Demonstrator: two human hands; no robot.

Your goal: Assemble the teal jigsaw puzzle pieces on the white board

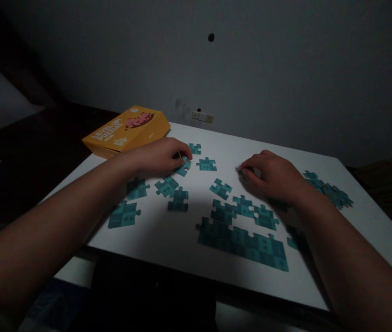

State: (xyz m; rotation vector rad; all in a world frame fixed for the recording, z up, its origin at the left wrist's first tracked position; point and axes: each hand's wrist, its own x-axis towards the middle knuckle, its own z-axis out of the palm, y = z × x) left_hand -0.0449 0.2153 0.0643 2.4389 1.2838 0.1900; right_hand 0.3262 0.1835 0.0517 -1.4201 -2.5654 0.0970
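Teal jigsaw pieces lie face down on a white table [168, 235]. My left hand [159, 156] rests on the table with its fingertips pinching one loose teal piece [183, 167]. My right hand [275, 176] lies curled on the table further right, its fingertips closed around something small that I cannot make out. A joined block of pieces [244, 243] sits near the front edge, with a short joined row [244, 210] just behind it. Loose single pieces [206, 163] lie between my hands.
A yellow puzzle box [127, 130] stands at the table's far left corner. A cluster of teal pieces [330, 191] lies near the right edge. Several loose pieces [124, 214] lie under my left forearm. A grey wall rises behind the table. The room is dim.
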